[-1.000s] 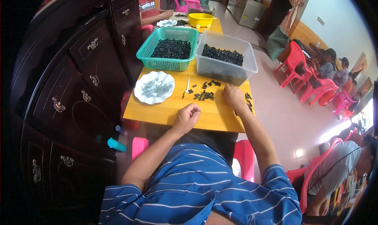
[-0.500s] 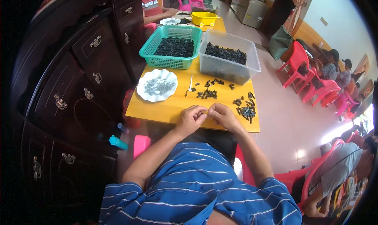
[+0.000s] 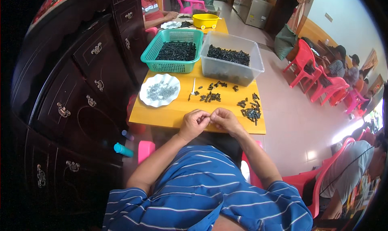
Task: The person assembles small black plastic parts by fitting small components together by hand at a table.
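Above the near edge of the yellow table [image 3: 161, 114], my left hand [image 3: 194, 124] and my right hand [image 3: 227, 121] meet fingertip to fingertip. Both are closed in a pinch; whatever sits between the fingers is too small or hidden to make out. Just beyond them lies a loose group of small black plastic pieces [image 3: 211, 97]. A second heap of black pieces [image 3: 252, 113] is to the right of my right hand. On the left, a white scalloped plate [image 3: 146, 98] holds many small shiny metal-looking pieces. A thin white stick-like tool [image 3: 193, 85] lies between plate and pieces.
A green plastic basket [image 3: 169, 66] and a clear plastic bin [image 3: 230, 76], both with black pieces, stand at the table's far side. Dark wooden cabinets [image 3: 81, 69] line the left. A co-worker [image 3: 152, 11] sits beyond, near a yellow tub [image 3: 205, 21]. Red chairs [image 3: 304, 61] stand right.
The whole view has shifted slightly. My hands stay pinched together at nearly the same place, with only small finger movement.
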A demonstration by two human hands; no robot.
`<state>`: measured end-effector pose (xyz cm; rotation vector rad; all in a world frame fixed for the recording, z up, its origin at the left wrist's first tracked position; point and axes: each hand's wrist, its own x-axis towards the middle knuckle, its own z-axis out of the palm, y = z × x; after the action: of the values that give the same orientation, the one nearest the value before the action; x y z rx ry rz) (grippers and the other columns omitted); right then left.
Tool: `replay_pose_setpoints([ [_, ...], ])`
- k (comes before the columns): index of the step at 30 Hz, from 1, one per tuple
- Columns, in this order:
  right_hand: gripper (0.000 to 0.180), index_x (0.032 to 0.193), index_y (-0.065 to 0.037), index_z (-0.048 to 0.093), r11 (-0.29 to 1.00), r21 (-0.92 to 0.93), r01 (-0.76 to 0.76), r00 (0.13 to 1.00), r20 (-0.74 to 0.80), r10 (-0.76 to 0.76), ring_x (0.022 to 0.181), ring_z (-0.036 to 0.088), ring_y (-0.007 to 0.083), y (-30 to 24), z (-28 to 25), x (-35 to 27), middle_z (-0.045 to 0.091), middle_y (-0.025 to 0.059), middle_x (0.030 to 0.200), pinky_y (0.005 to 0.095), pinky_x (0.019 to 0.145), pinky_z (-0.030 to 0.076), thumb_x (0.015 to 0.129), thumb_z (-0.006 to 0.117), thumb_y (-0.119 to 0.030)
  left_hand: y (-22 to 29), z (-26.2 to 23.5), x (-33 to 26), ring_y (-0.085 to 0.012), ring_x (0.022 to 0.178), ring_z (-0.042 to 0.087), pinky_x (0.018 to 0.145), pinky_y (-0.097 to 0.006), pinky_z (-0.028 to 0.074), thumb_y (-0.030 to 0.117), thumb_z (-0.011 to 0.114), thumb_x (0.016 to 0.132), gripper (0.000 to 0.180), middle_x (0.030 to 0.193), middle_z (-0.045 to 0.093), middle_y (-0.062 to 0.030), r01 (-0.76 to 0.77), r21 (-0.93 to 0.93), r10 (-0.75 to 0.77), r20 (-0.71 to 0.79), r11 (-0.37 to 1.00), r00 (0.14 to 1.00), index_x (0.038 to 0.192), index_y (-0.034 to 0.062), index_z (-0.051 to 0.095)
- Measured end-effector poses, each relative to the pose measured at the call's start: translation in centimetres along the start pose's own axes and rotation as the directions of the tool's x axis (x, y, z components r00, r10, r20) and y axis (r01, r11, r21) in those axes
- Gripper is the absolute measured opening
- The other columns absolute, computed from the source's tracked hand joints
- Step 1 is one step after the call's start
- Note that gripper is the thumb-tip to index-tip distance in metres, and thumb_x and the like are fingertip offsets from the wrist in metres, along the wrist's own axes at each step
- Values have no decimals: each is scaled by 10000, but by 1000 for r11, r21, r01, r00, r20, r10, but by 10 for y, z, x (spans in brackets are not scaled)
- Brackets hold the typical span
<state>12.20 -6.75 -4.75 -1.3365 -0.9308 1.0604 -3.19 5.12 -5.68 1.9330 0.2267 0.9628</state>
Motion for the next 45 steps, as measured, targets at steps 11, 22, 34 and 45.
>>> replay_pose_setpoints([
  [11,180,963,-72,638,999,-42,-2,1000,9,3,693,535,55,-1,-2,3,637,-23,824,198,636,442,1011,613,-243,-4,2,-1,-166,603,627,558,-291,493,34,694,838,51,753,668,-91,2,49,-1,-12,999,1000,877,13,670],
  [22,207,938,-65,646,998,-21,-57,998,13,57,692,553,53,7,-2,4,643,-22,826,198,648,467,1020,597,-250,0,1,-3,-247,610,622,565,-335,495,54,698,834,57,767,643,-122,-75,162,79,-19,984,997,862,27,657],
  [34,193,925,-52,611,999,39,20,971,-237,-10,605,513,77,-3,-19,8,610,-3,770,213,561,413,1024,571,-213,-40,-15,17,-23,567,510,512,-193,412,119,639,957,119,719,593,50,231,-143,-245,-88,962,966,977,9,681],
  [45,220,934,-79,597,999,22,-38,985,-170,42,652,540,65,-5,-18,6,622,-15,795,209,609,446,1033,572,-274,-31,-15,20,-30,600,537,531,-194,443,106,662,932,108,754,617,29,360,-334,-390,-25,871,921,965,5,681],
])
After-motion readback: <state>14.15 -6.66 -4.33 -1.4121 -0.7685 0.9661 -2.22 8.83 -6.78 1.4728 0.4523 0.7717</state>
